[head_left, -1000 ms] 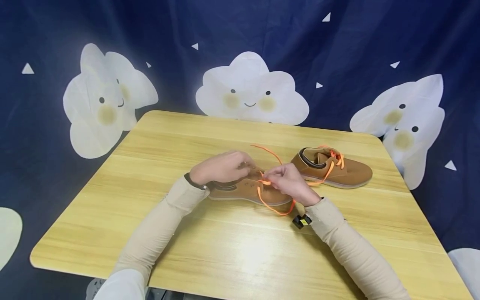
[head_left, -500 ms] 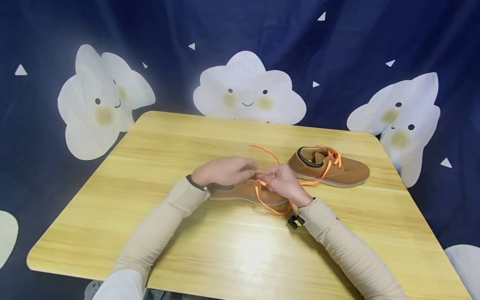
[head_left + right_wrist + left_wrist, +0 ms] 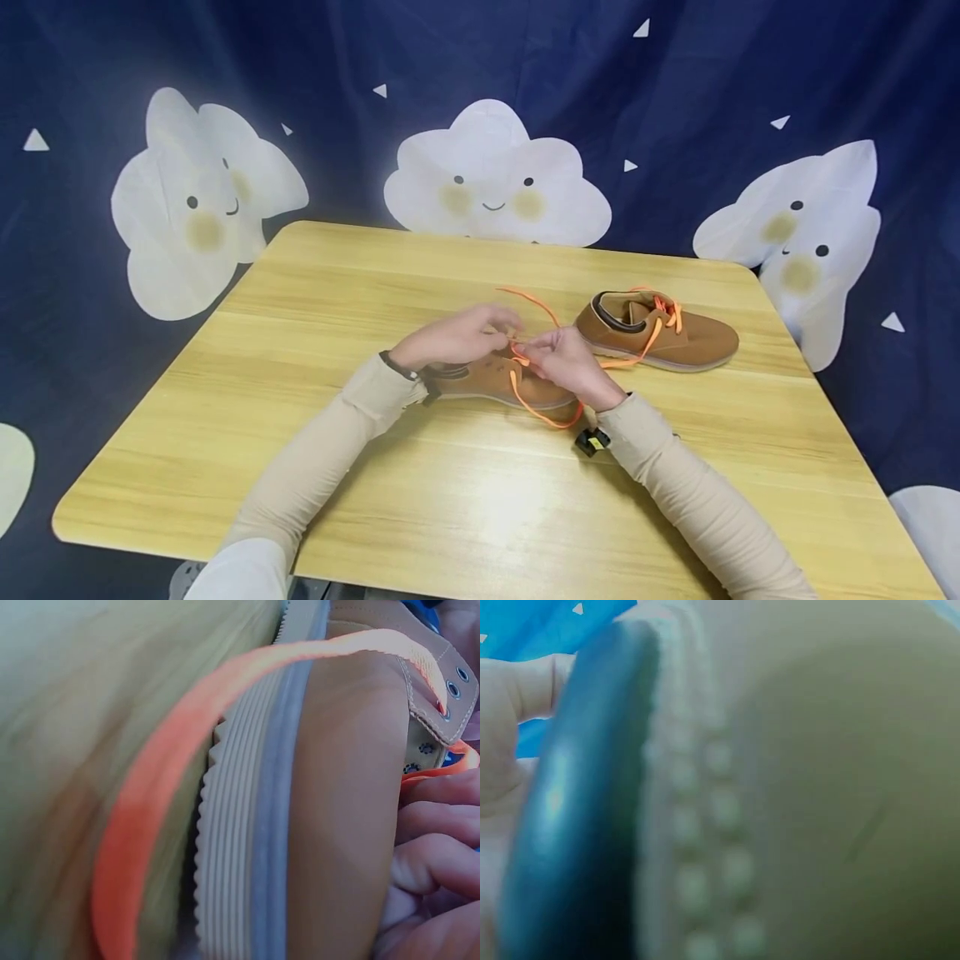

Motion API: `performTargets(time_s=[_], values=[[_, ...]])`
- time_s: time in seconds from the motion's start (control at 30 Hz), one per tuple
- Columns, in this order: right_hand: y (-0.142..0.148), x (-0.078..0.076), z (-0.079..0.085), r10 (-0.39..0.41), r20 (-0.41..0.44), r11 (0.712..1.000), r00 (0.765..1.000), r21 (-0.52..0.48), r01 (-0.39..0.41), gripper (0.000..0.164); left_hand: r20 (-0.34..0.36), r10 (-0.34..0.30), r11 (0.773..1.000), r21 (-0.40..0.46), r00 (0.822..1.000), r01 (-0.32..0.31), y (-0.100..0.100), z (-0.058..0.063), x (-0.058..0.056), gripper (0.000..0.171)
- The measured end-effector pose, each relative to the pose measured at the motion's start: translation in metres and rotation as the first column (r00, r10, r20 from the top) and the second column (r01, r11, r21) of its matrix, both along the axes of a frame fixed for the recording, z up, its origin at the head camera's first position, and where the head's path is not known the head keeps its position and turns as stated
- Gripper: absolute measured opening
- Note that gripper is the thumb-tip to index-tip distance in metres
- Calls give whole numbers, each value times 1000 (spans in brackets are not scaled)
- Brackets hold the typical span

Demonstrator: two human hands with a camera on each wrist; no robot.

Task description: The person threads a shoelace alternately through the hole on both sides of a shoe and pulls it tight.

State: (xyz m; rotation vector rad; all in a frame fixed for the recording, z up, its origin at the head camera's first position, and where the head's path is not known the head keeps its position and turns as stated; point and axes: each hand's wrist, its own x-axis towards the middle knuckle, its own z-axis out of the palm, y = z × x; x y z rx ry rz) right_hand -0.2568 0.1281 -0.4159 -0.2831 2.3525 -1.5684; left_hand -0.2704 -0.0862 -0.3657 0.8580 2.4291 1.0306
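A brown shoe (image 3: 480, 379) lies on its sole mid-table, toe to the right, with an orange shoelace (image 3: 547, 421) looping down its near side. My right hand (image 3: 566, 362) pinches a part of that lace above the shoe's eyelets. Seen from the right wrist, the curled fingers (image 3: 442, 862) sit beside the tongue, and the lace (image 3: 150, 810) runs out of an eyelet. My left hand (image 3: 453, 337) is bent over the far side of the opening, fingertips close to the lace; whether they grip it is unclear. The dark padded collar (image 3: 577, 795) fills much of the left wrist view.
A second brown shoe (image 3: 690, 337), with orange laces (image 3: 660, 321), stands to the right behind my right hand. A loose lace end (image 3: 528, 298) lies on the wooden table (image 3: 337, 275) beyond the hands. A dark blue curtain (image 3: 337, 67) hangs behind.
My left hand dipped slightly toward the shoe, then rose again near the lace. My right hand has shifted slightly left and keeps its pinch. The second shoe stays in place on the table.
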Motion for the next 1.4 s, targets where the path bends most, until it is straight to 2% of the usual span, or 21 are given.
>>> performTargets(time_s=[0.13, 0.27, 0.33, 0.5, 0.6, 0.67, 0.73, 0.8, 0.9, 1.0, 1.1, 1.17, 1.23, 1.33, 1.4], values=[[3, -2, 1, 47, 46, 998, 998, -46, -45, 28, -26, 31, 993, 115, 999, -28, -1, 2, -2, 44], [6, -3, 1, 78, 71, 995, 994, -71, -73, 28, -41, 31, 962, 271, 999, -19, -4, 6, -2, 49], [7, -3, 2, 90, 71, 994, 993, -71, -85, 29, -44, 21, 947, 320, 999, -6, -4, 7, -3, 51], [6, -2, 4, 108, 64, 992, 992, -65, -104, 28, -51, 10, 932, 361, 999, 9, -5, 8, -2, 52], [7, -3, 6, 102, 44, 995, 994, -23, -102, 26, -52, 14, 934, 357, 999, 5, -5, 9, -1, 53], [8, -4, 10, 73, -5, 997, 997, 9, -73, 24, -58, 11, 942, 335, 998, 9, -5, 10, 0, 53], [10, -6, 14, 39, -92, 999, 995, 38, -36, 20, -75, -4, 953, 301, 997, 27, -5, 11, 0, 52], [11, -9, 21, 27, -190, 997, 981, 71, -14, 21, -103, -26, 961, 270, 994, 54, -7, 12, 1, 51], [9, -14, 27, 85, -293, 993, 952, 103, -57, 21, -154, -64, 970, 223, 986, 98, -10, 13, 0, 48], [5, -16, 29, 143, -326, 988, 935, 104, -115, 19, -218, -98, 980, 146, 971, 132, -15, 14, -2, 52], [2, -17, 27, 133, -327, 991, 936, 66, -118, 19, -260, -136, 989, 28, 956, 148, -22, 13, -2, 70], [0, -18, 25, 107, -314, 994, 943, 37, -101, 19, -242, -171, 985, -68, 955, 159, -27, 11, -1, 83], [-1, -18, 23, 88, -296, 996, 951, 5, -90, 20, -162, -221, 971, -124, 962, 202, -28, 9, 0, 94], [-3, -19, 23, 72, -272, 994, 960, -56, -90, 22, -67, -264, 950, -194, 962, 246, -27, 6, 2, 95], [-4, -19, 25, 55, -266, 991, 962, -100, -84, 24, -48, -271, 940, -230, 961, 254, -24, 5, 2, 89]])
